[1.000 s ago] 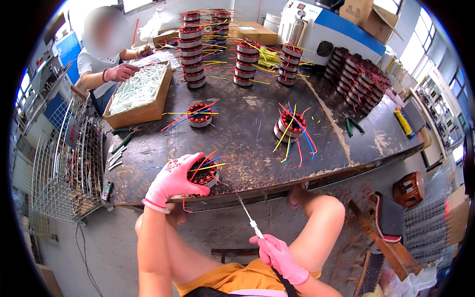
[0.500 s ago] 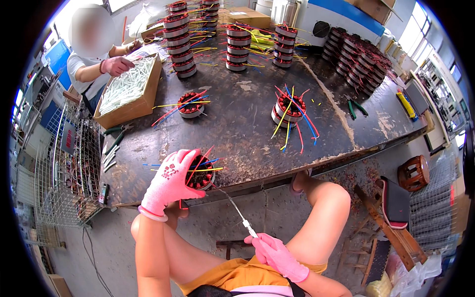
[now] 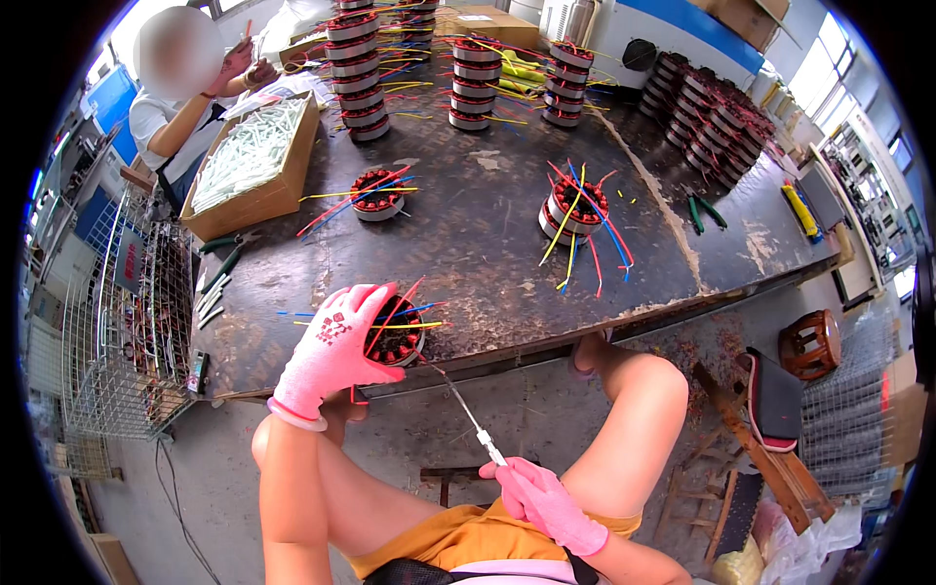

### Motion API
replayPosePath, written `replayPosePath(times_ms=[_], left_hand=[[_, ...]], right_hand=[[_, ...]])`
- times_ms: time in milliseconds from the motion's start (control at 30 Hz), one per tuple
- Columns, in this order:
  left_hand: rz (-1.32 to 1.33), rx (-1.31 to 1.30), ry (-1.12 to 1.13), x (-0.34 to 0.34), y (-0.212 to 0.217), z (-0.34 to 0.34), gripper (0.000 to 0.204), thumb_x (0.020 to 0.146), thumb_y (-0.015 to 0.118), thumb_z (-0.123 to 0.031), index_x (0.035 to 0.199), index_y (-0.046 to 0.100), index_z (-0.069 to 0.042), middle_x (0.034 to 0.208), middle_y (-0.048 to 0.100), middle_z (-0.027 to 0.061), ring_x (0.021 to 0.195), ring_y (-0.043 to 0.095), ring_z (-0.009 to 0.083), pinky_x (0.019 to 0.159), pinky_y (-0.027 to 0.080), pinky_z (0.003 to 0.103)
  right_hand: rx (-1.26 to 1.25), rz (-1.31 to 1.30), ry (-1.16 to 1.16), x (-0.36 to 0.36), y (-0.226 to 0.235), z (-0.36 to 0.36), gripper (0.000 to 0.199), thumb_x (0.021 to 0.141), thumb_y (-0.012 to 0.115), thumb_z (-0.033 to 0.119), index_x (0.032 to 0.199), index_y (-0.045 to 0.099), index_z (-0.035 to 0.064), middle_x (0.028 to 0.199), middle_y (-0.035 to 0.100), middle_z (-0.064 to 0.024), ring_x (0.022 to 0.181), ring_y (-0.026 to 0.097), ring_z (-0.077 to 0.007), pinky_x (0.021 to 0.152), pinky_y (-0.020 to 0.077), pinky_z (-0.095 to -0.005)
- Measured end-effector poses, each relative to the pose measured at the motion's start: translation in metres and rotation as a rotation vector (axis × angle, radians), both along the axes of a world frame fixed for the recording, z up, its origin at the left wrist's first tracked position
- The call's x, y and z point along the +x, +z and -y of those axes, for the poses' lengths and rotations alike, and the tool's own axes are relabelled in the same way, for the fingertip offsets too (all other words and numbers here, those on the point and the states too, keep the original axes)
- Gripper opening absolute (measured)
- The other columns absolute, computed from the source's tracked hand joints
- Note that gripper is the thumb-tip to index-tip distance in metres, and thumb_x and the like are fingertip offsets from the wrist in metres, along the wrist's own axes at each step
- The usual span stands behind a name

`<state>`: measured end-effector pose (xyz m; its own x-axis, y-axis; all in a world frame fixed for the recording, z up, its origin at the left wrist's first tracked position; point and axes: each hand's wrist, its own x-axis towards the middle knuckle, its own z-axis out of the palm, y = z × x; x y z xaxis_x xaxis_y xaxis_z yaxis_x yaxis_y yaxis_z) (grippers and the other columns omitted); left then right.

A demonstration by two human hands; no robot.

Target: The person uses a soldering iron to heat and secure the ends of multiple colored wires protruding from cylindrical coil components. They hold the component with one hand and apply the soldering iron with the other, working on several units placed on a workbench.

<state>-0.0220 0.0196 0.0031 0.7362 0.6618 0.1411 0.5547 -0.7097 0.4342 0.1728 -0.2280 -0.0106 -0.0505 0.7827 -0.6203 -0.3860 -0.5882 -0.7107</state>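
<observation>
My left hand (image 3: pixel 336 341), in a pink glove, is wrapped around a motor stator (image 3: pixel 400 336) at the table's near edge. Red, blue and yellow wires stick out of the stator. From its right side a thin grey strand (image 3: pixel 453 392) runs down toward my lap and meets a white tube-like piece (image 3: pixel 490 447). My right hand (image 3: pixel 544 499), also gloved in pink, pinches the lower end of that piece. Two more wired stators, one at the left (image 3: pixel 378 195) and one at the right (image 3: pixel 572 210), sit farther back on the table.
A box of white tubes (image 3: pixel 210 226) stands at the left; a co-worker (image 3: pixel 168 122) is behind it. Stator stacks (image 3: pixel 356 78) line the back. Green-handled pliers (image 3: pixel 698 213) and a yellow tube (image 3: pixel 801 211) lie at the right. A wire rack (image 3: pixel 122 341) flanks the table's left side.
The co-worker's hand has lifted from the box of white tubes up toward the other hand and holds a thin stick-like piece. My hands keep nearly the same hold; the view has shifted slightly.
</observation>
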Motion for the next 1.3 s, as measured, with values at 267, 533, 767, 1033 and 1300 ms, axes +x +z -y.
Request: replayPosePath(times_ms=[267, 533, 767, 1033, 1300], left_hand=[[0.004, -0.015, -0.005, 0.000, 0.001, 0.000, 0.094, 0.052, 0.085, -0.026, 0.135, 0.045, -0.006, 0.126, 0.051, 0.0131, 0.119, 0.046, 0.0364, 0.105, 0.037, 0.043], [0.005, 0.015, -0.022, -0.001, -0.003, -0.002, 0.095, 0.052, 0.085, -0.027, 0.135, 0.044, -0.005, 0.126, 0.051, 0.0132, 0.120, 0.046, 0.0365, 0.105, 0.037, 0.044], [-0.007, 0.002, -0.026, -0.001, -0.004, -0.003, 0.095, 0.052, 0.085, -0.028, 0.135, 0.044, -0.005, 0.128, 0.050, 0.0137, 0.120, 0.046, 0.0364, 0.105, 0.037, 0.044], [-0.002, 0.017, -0.016, -0.001, -0.005, -0.002, 0.097, 0.051, 0.086, -0.024, 0.136, 0.044, -0.005, 0.129, 0.051, 0.0161, 0.122, 0.045, 0.0372, 0.105, 0.037, 0.044], [-0.012, 0.022, -0.018, -0.001, -0.005, -0.003, 0.097, 0.050, 0.086, -0.024, 0.136, 0.044, -0.005, 0.129, 0.051, 0.0163, 0.121, 0.046, 0.0372, 0.105, 0.037, 0.044]], right_hand=[[0.033, 0.057, 0.026, 0.001, 0.001, 0.001, 0.032, 0.100, 0.047, 0.023, 0.114, 0.057, -0.0034, 0.056, 0.038, 0.0052, 0.050, 0.031, -0.0033, 0.048, 0.0253, -0.0204], [0.028, 0.080, 0.033, 0.001, -0.005, 0.002, 0.026, 0.100, 0.048, 0.021, 0.112, 0.062, 0.0008, 0.057, 0.043, 0.0037, 0.050, 0.035, -0.0036, 0.047, 0.0286, -0.0205], [0.039, 0.014, 0.001, 0.002, -0.012, 0.006, 0.027, 0.100, 0.048, 0.022, 0.112, 0.062, 0.0008, 0.058, 0.044, 0.0036, 0.051, 0.036, -0.0039, 0.048, 0.0294, -0.0209], [0.062, 0.058, 0.040, 0.002, -0.005, 0.003, 0.028, 0.100, 0.048, 0.021, 0.112, 0.061, 0.0000, 0.061, 0.043, 0.0027, 0.052, 0.038, -0.0046, 0.049, 0.0300, -0.0209], [0.020, 0.063, 0.013, 0.000, 0.000, 0.001, 0.033, 0.099, 0.048, 0.025, 0.113, 0.058, -0.0028, 0.055, 0.040, 0.0052, 0.049, 0.031, -0.0035, 0.048, 0.0255, -0.0209]])
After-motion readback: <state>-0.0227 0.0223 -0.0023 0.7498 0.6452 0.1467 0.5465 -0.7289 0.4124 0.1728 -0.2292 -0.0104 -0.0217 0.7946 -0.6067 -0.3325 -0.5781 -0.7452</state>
